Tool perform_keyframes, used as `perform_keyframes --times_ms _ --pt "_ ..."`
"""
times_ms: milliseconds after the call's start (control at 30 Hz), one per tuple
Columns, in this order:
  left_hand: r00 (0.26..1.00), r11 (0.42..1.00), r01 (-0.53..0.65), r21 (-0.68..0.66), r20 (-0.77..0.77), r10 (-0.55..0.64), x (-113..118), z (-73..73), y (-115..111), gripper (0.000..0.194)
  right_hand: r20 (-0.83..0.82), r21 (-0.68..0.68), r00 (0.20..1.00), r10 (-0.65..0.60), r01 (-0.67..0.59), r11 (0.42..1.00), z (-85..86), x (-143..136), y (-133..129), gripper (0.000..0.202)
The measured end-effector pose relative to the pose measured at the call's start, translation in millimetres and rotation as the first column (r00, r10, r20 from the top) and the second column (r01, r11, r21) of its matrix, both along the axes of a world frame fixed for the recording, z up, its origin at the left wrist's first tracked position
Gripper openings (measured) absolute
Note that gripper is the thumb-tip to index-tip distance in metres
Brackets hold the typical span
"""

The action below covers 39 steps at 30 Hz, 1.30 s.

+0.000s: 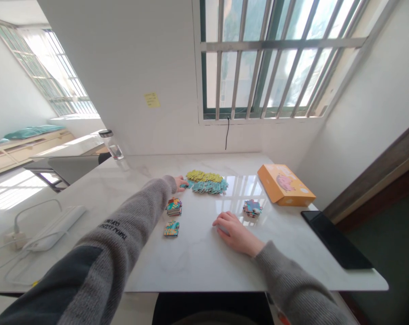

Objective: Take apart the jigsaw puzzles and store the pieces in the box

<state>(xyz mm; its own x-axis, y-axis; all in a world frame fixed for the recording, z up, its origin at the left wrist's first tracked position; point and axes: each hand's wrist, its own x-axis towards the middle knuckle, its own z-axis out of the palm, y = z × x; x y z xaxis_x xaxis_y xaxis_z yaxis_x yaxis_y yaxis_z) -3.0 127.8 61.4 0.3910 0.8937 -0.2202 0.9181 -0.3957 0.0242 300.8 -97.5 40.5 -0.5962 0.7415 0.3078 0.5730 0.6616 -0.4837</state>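
My left hand (181, 183) reaches across the table to the left end of two piles of jigsaw puzzle pieces. Its fingers are closed around a teal puzzle piece (188, 184), partly hidden by the fingertips. Yellow-green puzzle pieces (204, 176) lie spread in a row behind a row of pale teal pieces (209, 186). Nearer me, below the left wrist, are a stack of multicoloured pieces (174, 207) and a smaller teal-and-orange stack (171, 229). My right hand (234, 232) rests on the tabletop, fingers loosely bent and holding nothing. Just beyond it sits a blue-and-purple stack (252, 208).
An orange box (286, 185) stands at the right, with a black tablet-like slab (336, 239) along the right edge. At the left are a white power strip (57, 228) with cables and a clear bottle (112, 145). The white table (197, 266) meets the wall behind.
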Motion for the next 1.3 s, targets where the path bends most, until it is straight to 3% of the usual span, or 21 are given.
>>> perform_keyframes --times_ms 100,333,467,833,1200,1300 --pt "0.999 1.0 -0.019 0.007 -0.044 0.019 4 2.8 0 0.044 -0.002 0.0 1.0 -0.006 0.006 1.0 -0.4 -1 0 0.02" --pt "0.98 0.984 -0.168 0.063 -0.096 0.173 37 3.5 5 0.066 0.009 -0.008 1.0 -0.012 0.012 1.0 -0.9 -1 1 0.021" --pt "0.967 0.974 -0.211 0.08 -0.127 0.22 47 1.9 8 0.065 0.005 -0.008 1.0 -0.007 0.007 1.0 -0.2 0 1 0.021" --pt "0.983 0.996 -0.073 0.045 -0.166 0.08 20 2.5 16 0.062 0.016 -0.017 1.0 -0.009 0.01 1.0 4.0 0 -1 0.02" --pt "0.983 0.996 -0.063 0.058 -0.167 0.072 11 -1.7 8 0.055 0.013 -0.024 1.0 -0.011 0.011 1.0 4.5 -1 -1 0.021" --pt "0.983 0.998 -0.057 0.033 -0.173 0.061 12 1.5 6 0.065 0.007 -0.019 1.0 -0.008 0.008 1.0 3.7 -1 -1 0.021"
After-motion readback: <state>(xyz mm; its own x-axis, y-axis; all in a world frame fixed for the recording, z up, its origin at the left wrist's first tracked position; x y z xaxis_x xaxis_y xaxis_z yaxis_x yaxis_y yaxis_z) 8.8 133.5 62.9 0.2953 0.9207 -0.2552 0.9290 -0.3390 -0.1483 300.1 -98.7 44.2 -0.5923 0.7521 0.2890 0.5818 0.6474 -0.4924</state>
